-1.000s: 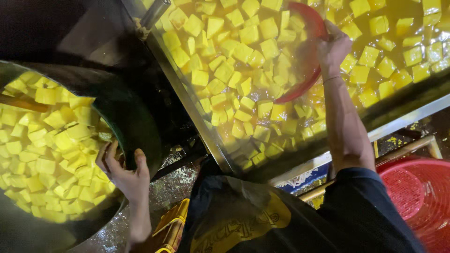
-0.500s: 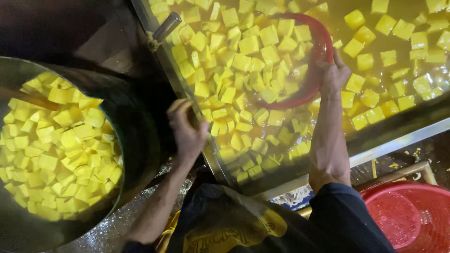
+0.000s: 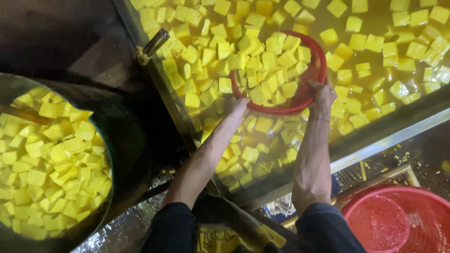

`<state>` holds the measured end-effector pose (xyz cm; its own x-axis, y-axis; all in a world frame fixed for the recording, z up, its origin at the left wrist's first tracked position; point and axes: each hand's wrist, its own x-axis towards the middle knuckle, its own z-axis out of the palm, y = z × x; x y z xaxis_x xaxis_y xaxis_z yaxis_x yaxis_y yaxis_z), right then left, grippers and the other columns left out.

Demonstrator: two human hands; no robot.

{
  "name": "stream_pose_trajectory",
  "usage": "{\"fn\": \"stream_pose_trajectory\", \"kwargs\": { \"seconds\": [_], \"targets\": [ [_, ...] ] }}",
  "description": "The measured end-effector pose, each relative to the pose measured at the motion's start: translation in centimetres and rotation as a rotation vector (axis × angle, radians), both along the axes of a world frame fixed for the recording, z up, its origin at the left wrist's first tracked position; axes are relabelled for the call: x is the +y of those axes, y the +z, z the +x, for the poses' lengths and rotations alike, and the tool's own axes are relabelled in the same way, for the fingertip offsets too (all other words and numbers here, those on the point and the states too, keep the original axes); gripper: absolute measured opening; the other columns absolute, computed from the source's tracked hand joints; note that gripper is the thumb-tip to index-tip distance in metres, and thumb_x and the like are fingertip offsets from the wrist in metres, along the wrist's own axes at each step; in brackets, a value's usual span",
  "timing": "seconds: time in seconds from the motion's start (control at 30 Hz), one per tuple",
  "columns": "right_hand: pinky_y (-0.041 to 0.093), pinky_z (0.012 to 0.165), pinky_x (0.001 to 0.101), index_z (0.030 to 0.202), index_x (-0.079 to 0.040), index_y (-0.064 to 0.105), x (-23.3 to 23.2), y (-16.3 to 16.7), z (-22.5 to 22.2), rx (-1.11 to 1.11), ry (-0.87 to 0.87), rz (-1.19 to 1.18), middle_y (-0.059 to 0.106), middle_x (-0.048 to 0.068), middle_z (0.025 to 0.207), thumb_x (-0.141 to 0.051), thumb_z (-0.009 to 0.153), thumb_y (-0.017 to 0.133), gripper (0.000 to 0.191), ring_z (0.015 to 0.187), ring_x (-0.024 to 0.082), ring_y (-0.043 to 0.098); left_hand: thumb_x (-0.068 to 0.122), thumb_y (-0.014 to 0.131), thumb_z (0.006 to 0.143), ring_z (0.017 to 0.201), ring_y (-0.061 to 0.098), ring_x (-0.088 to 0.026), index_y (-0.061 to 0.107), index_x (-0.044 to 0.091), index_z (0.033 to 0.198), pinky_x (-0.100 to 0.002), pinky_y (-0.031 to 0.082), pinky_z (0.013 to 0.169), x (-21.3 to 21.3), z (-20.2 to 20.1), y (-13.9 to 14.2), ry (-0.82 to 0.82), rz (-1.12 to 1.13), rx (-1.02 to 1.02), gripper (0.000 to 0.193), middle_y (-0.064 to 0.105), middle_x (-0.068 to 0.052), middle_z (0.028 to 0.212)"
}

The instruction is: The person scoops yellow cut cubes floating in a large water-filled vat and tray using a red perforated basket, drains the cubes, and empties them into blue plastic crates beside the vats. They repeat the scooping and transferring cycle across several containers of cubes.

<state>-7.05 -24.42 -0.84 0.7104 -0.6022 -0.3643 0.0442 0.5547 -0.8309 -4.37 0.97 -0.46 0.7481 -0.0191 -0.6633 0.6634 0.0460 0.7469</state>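
Note:
A round red plastic strainer basket (image 3: 315,70) heaped with yellow cubes (image 3: 269,70) is lifted at the surface of a metal vat (image 3: 375,145) of yellow liquid. My left hand (image 3: 238,108) grips the basket's near left rim. My right hand (image 3: 322,96) grips its near right rim. Many more yellow cubes (image 3: 375,47) float in the vat all around the basket. Both forearms reach out from dark sleeves over the vat's near edge.
A big dark round pot (image 3: 126,140) full of yellow cubes (image 3: 51,159) stands at the left. A metal pipe stub (image 3: 154,43) sticks up at the vat's left edge. A second red basket (image 3: 398,220) lies at the lower right beside wooden slats.
My left hand has left the pot's rim, crossed to the vat and taken the basket's rim. The red basket has turned from edge-on to level and now holds a heap of cubes.

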Motion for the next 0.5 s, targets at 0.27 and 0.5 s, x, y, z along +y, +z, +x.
{"fn": "stream_pose_trajectory", "kwargs": {
  "seconds": [0.27, 0.5],
  "targets": [
    [0.06, 0.072, 0.0372, 0.14, 0.003, 0.059, -1.5, 0.4, -1.8, -0.036, 0.145, -0.022, 0.07, 0.017, 0.113, 0.02, 0.074, 0.05, 0.068, 0.089, 0.028, 0.069, 0.007, 0.084, 0.063, 0.071, 0.072, -0.018, 0.054, 0.008, 0.125, -0.033, 0.057, 0.057, 1.9, 1.4, 1.7, -0.172, -0.05, -0.217, 0.069, 0.073, -0.006, 0.089],
    [0.058, 0.078, 0.0356, 0.156, 0.0, 0.045, 0.6, 3.2, -6.5, -0.133, 0.161, -0.087, 0.066, 0.023, 0.136, 0.019, 0.075, 0.045, 0.084, 0.107, 0.032, 0.069, 0.009, 0.085, 0.069, 0.066, 0.07, -0.016, 0.058, 0.003, 0.128, -0.031, 0.054, 0.054, 5.4, -3.2, 4.4, -0.267, -0.035, -0.431, 0.065, 0.074, -0.008, 0.083]
  ]
}}
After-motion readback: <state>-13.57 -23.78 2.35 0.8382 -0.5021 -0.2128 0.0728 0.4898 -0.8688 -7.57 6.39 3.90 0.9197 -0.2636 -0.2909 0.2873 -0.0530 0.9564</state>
